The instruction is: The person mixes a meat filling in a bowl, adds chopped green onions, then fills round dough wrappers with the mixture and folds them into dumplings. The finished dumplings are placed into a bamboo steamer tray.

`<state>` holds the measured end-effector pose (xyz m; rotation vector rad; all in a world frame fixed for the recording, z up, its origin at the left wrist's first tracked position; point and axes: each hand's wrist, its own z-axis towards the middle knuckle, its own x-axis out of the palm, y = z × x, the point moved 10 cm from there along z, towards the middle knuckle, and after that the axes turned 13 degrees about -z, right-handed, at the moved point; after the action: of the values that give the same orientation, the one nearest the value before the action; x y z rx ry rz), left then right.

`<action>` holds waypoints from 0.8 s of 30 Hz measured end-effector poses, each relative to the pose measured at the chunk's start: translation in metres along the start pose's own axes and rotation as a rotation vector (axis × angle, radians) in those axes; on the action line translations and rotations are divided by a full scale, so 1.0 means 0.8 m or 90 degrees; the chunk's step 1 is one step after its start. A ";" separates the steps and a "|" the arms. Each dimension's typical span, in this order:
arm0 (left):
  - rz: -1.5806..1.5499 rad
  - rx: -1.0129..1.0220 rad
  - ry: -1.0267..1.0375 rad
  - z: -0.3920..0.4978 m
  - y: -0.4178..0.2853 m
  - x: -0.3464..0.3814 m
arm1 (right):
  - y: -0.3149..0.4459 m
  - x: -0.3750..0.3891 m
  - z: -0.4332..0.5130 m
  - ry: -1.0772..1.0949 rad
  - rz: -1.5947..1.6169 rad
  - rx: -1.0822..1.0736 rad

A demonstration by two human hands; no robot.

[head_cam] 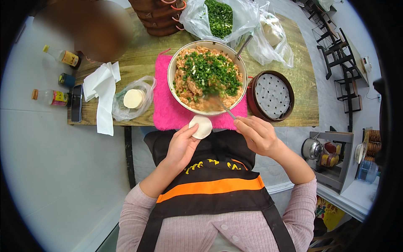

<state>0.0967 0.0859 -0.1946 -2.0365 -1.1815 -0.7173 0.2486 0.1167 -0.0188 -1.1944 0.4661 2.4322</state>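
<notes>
My left hand (185, 145) holds a round white dough wrapper (201, 127) between thumb and fingers, just below the near rim of a large bowl (170, 82). In my right hand (258, 134) is a thin metal utensil (229, 112); its far end is blurred in the bowl's contents. The bowl contains an orange-brown minced filling (185, 83) topped with a heap of chopped green onion (211, 70). A second metal handle (244, 46) leans on the bowl's upper right rim. Under the bowl lies a bright pink cloth (161, 105).
A stack of wrappers (134, 98) sits in a plastic bag on the left, near white tissues (106, 94), a phone (76, 103) and sauce bottles (59, 97). To the right stands a round steamer (272, 96) with a perforated liner. Bagged green onion (220, 19) and stacked steamers (154, 17) are behind.
</notes>
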 end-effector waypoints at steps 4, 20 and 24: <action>0.005 0.017 -0.013 -0.002 -0.003 -0.006 | 0.002 -0.017 -0.003 0.021 0.077 0.012; -0.028 0.000 -0.011 -0.005 0.000 0.005 | -0.088 -0.013 -0.035 -0.095 0.340 0.473; 0.016 0.013 0.003 -0.004 -0.001 0.007 | -0.074 -0.019 -0.020 -0.076 0.222 0.370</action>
<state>0.0981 0.0866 -0.1887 -2.0283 -1.1532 -0.6951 0.2963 0.1576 -0.0229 -0.7588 1.3245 2.3575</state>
